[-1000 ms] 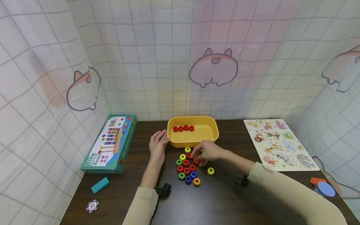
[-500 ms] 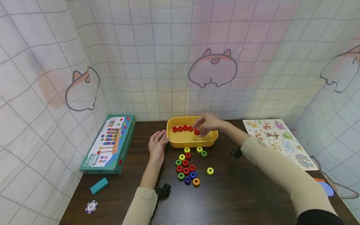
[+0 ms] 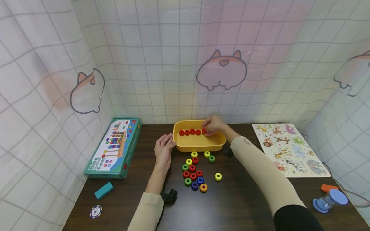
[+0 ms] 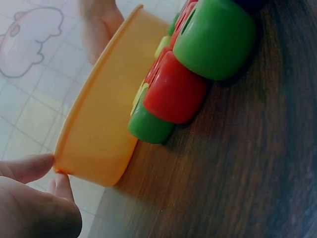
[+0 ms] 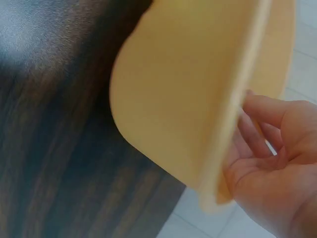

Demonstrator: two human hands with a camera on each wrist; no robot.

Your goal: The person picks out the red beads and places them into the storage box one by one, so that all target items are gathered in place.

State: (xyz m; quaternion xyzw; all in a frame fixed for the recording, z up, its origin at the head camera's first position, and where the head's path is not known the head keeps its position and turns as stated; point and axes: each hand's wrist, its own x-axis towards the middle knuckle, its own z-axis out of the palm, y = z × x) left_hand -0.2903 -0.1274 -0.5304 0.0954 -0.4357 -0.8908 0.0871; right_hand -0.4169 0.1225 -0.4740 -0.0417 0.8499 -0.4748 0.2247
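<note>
My left hand [image 3: 163, 150] pinches the left corner of the yellow tray [image 3: 199, 148] at its rim; in the left wrist view, thumb and finger [image 4: 29, 168] meet there. My right hand [image 3: 213, 125] reaches over the tray's right side and holds a red ring [image 3: 204, 131] at the right end of a row of red rings [image 3: 192, 132] inside. The tray wall [image 5: 163, 89] hides this ring in the right wrist view. In front of the tray lie loose red, green, yellow, blue and orange rings, among them a green ring [image 3: 211, 159] and an orange ring [image 3: 203, 188].
A teal game box [image 3: 114, 147] lies at left, with a teal block [image 3: 104, 190] and a poker chip [image 3: 95, 211] nearer. At right are an animal puzzle board [image 3: 290, 149], an orange block [image 3: 328, 188] and a blue-ended hourglass-shaped thing [image 3: 329, 200]. A curtain hangs behind the table.
My right hand has carried a red ring from the loose group into the tray and set it at the row's right end. The left hand stays at the tray's corner.
</note>
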